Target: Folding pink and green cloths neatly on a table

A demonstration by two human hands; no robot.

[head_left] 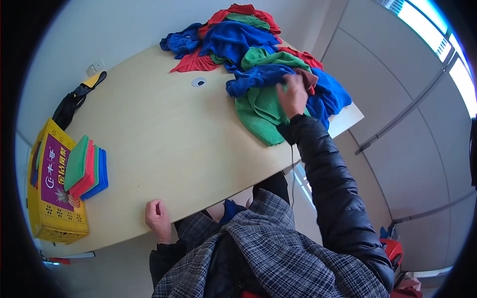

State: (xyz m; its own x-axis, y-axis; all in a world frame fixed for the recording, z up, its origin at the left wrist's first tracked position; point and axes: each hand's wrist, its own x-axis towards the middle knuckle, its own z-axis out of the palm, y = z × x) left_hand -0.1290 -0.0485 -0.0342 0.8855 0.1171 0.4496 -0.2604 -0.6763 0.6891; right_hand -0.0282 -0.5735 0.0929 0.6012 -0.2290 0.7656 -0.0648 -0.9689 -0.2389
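My right hand (294, 95) reaches over the near part of a heap of loose cloths, thumb and fingers apart. Under and beside it lie a green cloth (261, 116), a bunched blue cloth (258, 79) and a brownish-red cloth (309, 79). Whether the fingertips touch the fabric is hard to tell. At the near edge of the table, my left hand (158, 218) rests with its fingers curled in and nothing visible in them. To its left, folded cloths (88, 169) in green, red and blue lean beside a yellow crate.
The yellow plastic crate (62, 231) with a purple panel stands at the table's left end. Behind it lies a black and yellow strap-like item (74, 102). A round cable grommet (198, 82) sits in the pale tabletop (164, 134). Grey partition panels (397, 99) rise on the right.
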